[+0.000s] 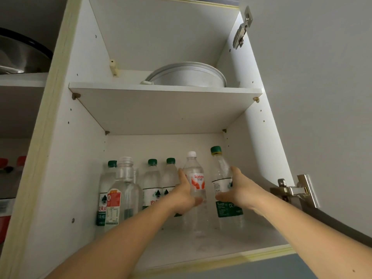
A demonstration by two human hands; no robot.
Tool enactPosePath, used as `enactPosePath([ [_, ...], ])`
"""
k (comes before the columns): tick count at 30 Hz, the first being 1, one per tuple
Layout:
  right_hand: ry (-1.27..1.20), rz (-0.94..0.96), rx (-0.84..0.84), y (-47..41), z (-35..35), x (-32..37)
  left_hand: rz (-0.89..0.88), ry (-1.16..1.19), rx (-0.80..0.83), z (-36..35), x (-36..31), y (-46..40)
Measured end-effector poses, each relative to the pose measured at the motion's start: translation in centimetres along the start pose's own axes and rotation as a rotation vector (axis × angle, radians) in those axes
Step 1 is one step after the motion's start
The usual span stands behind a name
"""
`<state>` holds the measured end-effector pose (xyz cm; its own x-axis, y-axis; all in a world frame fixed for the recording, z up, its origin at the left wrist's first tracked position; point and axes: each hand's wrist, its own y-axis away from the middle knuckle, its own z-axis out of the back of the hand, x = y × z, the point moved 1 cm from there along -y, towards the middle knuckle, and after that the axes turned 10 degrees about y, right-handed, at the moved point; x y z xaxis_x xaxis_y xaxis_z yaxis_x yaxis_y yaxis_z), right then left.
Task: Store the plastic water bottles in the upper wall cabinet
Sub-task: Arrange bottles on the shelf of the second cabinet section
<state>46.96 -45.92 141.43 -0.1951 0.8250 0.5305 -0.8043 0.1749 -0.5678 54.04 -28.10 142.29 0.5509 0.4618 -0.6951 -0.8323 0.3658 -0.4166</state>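
I look up into the open white wall cabinet. Several clear plastic water bottles stand on its bottom shelf. My left hand grips a white-capped bottle with a red label, upright near the middle. My right hand grips a green-capped bottle with a green and white label to its right. Further left stand two green-capped bottles, an uncapped bottle with a red label and another green-capped bottle behind it.
A middle shelf carries a white round pan or lid. The cabinet door stands open at the right, with metal hinges. At the left, a neighbouring compartment holds a metal bowl and red-capped items.
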Motion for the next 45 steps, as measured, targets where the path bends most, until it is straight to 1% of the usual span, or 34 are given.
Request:
enactPosePath([
  [4, 0.003, 0.032, -0.031, -0.8, -0.8, -0.9, 0.042, -0.019, 0.030, -0.2, 0.0, -1.1],
  [8, -0.043, 0.036, -0.019, -1.6, -1.2, -1.8, 0.050, -0.050, 0.062, 0.3, 0.3, -1.5],
  [12, -0.063, 0.016, 0.035, -2.6, -1.5, -1.7, 0.020, -0.104, 0.068, 1.8, 0.1, -1.7],
  [14, -0.065, 0.001, 0.071, -3.2, -1.7, -1.5, -0.039, -0.159, 0.066, 2.2, 0.0, -2.0],
  [16, -0.060, -0.009, 0.112, -3.8, -1.7, -1.5, -0.107, -0.236, 0.037, 2.1, 0.0, -2.5],
  [18, -0.054, -0.013, 0.147, -4.4, -1.6, -1.5, -0.138, -0.306, 0.000, 1.6, 0.1, -2.8],
  [21, -0.053, -0.020, 0.182, -5.2, -1.6, -1.5, -0.227, -0.568, -0.072, 1.4, 0.7, -3.5],
  [22, -0.063, -0.020, 0.196, -5.5, -1.6, -1.5, -0.255, -0.623, -0.085, 1.6, 0.8, -3.9],
  [25, -0.124, -0.016, 0.226, -6.3, -2.4, -1.8, -0.296, -0.624, -0.098, 2.3, 1.2, -5.1],
  [29, -0.213, -0.022, 0.225, -7.2, -3.8, -2.4, -0.354, -0.656, -0.183, 2.1, 2.3, -6.3],
  [31, -0.196, -0.020, 0.231, -7.8, -4.1, -2.5, -0.374, -0.710, -0.223, 1.8, 2.7, -6.7],
  [37, -0.028, -0.080, 0.282, -9.4, -3.7, -1.1, -0.370, -0.878, -0.298, 1.7, 3.1, -7.2],
  [40, -0.032, -0.095, 0.259, -10.0, -4.1, -1.1, -0.403, -0.995, -0.336, 1.9, 3.2, -7.0],
  [45, -0.019, -0.080, 0.223, -10.6, -4.8, -1.9, -0.444, -1.085, -0.345, 2.1, 3.5, -6.6],
])
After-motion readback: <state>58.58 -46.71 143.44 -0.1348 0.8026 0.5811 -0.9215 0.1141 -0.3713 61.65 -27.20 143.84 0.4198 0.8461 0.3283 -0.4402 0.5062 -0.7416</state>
